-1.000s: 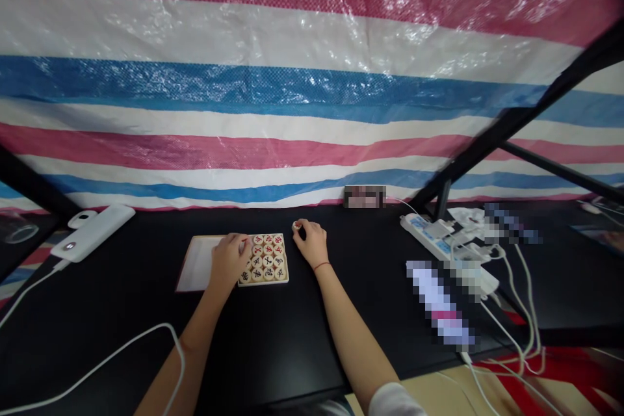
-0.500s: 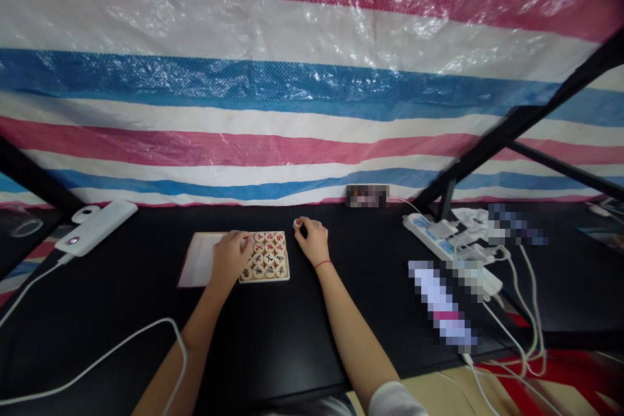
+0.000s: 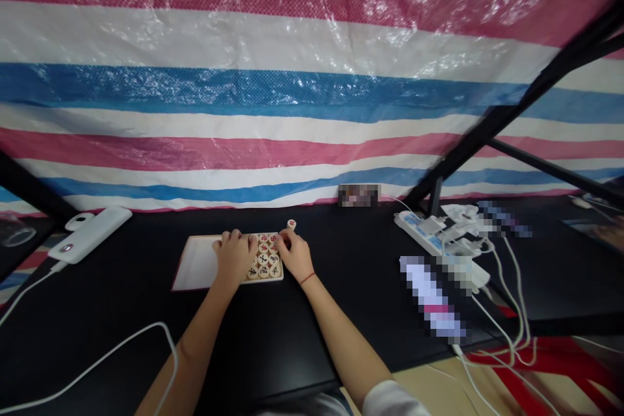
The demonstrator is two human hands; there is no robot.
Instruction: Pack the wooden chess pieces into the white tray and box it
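A striped tarp (image 3: 312, 110) is hanging behind a black table (image 3: 121, 325), and a white power bank (image 3: 90, 234) with its cable is lying to the left. A white power strip (image 3: 422, 236) crowded with plugs and cords is sitting well off to the right. Nothing is standing between the hands and the pale wooden tray (image 3: 279, 277), which is holding rows of wooden Chinese chess pieces (image 3: 263, 259) with red and black characters. A white, red-edged sheet (image 3: 195, 270) is lying against the tray's left side.

The left hand (image 3: 233, 257) is resting palm-down over the tray's left part, its fingers (image 3: 236, 235) curled forward. The right hand (image 3: 295, 255) is reaching in from the tray's right edge, with a red cord bracelet (image 3: 307, 279) on its wrist. Whether either hand is gripping a piece cannot be told. One loose chess piece (image 3: 291, 224) is sitting on the table, just beyond the right hand and apart from it.
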